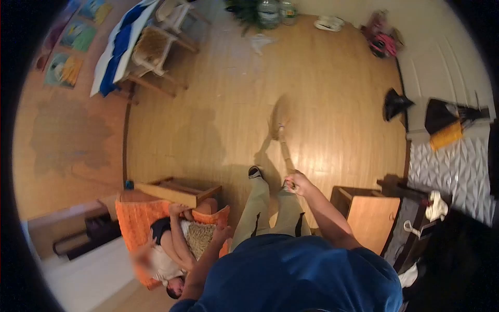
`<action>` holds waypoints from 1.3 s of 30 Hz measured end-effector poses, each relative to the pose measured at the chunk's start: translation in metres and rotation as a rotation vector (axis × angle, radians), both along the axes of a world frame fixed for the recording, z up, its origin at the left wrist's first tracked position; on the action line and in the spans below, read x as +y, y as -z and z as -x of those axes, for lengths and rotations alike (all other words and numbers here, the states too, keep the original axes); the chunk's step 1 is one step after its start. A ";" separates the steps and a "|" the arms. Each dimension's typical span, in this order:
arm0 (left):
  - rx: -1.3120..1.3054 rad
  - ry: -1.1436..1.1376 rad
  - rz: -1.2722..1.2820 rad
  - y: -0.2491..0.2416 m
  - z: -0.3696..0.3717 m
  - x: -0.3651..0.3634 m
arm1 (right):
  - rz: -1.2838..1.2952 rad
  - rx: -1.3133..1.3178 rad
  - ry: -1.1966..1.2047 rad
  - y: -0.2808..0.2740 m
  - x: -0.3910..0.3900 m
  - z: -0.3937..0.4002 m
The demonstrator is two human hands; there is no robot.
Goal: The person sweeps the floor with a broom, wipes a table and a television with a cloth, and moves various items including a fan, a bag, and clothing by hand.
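Observation:
My right hand (296,183) is closed around the handle of a short broom (285,151). The broom reaches forward from my hand, and its brown head (280,115) is blurred against the wooden floor (234,104). On the left side, my left hand (223,232) hangs beside my leg with nothing visible in it; its fingers look loosely apart. Close to it is a brown furry cushion (201,239) in a chair with an orange cover (136,218). Another person (174,249) is curled up on that chair.
A table with a blue runner (117,57) and chairs (152,49) stand at the far left. Large bottles (268,14) are by the far wall. Black bags (396,104) hang or lie at the right. A wooden cabinet (371,218) stands near my right arm.

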State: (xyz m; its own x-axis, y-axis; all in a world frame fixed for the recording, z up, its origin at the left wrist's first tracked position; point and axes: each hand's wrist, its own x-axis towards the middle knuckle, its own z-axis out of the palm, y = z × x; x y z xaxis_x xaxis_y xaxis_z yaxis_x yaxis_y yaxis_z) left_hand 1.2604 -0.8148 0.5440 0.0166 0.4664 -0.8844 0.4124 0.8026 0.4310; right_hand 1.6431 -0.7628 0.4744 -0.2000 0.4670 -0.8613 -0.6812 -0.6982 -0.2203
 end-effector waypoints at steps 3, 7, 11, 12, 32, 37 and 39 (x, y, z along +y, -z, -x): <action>0.155 0.239 -0.205 0.053 0.043 -0.030 | -0.048 -0.041 -0.160 -0.056 -0.011 -0.018; 0.259 0.122 0.116 0.023 0.005 0.017 | -0.026 -0.285 -0.362 -0.109 -0.018 -0.018; 0.336 0.392 -0.078 0.059 0.022 0.044 | -0.193 -0.282 -0.584 -0.122 -0.015 -0.007; 0.334 0.379 -0.074 0.049 0.022 0.059 | -0.311 -0.313 -0.565 -0.114 -0.018 0.002; 0.021 -0.741 0.005 0.049 0.238 0.138 | -0.074 0.025 -0.580 0.044 0.264 0.214; 0.077 -0.856 0.058 0.074 0.257 0.138 | 0.307 -0.387 -0.491 0.002 0.305 0.153; 0.002 -0.914 0.118 0.072 0.254 0.145 | 0.225 -0.524 -0.775 -0.045 0.323 0.153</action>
State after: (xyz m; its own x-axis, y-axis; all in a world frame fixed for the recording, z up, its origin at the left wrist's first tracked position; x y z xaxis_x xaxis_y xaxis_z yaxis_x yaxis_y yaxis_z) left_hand 1.0066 -0.6696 0.4722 -0.3160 0.2041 -0.9265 -0.4031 0.8552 0.3259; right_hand 1.4900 -0.4401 0.5197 0.0521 0.1796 -0.9824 0.1343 -0.9760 -0.1714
